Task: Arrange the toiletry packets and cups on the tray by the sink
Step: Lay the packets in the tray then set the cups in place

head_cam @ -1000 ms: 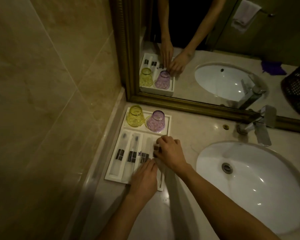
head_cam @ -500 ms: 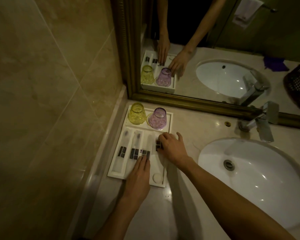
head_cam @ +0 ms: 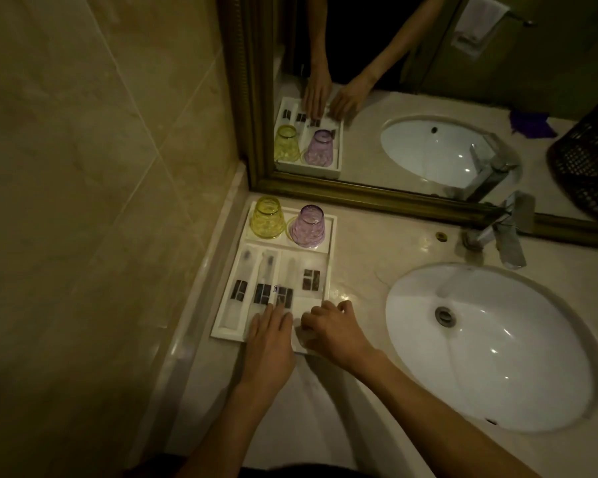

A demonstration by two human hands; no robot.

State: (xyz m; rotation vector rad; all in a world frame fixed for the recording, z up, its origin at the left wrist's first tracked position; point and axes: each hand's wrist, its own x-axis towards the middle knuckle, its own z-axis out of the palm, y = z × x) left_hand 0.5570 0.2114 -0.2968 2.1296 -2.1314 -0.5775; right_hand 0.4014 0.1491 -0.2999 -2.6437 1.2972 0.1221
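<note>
A white tray [head_cam: 330,243] sits on the counter in the corner by the wall. At its far end a yellow cup [head_cam: 266,218] and a purple cup [head_cam: 308,225] stand upside down. Nearer me, several long toiletry packets [head_cam: 265,274] with dark labels lie side by side in the slots, and a shorter packet [head_cam: 310,279] lies at the right. My left hand [head_cam: 271,334] rests flat with fingers on the near ends of the middle packets. My right hand [head_cam: 335,327] is curled over the tray's near right corner; what its fingers touch is hidden.
A white oval sink [head_cam: 491,343] lies to the right with a chrome tap [head_cam: 504,229] behind it. A gold-framed mirror [head_cam: 377,198] runs along the back. The tiled wall [head_cam: 101,167] closes the left side. Bare marble counter [head_cam: 366,267] lies between tray and sink.
My right hand has drawn back from the short packet at the right to the tray's near right corner. My left hand stays on the packets' near ends.
</note>
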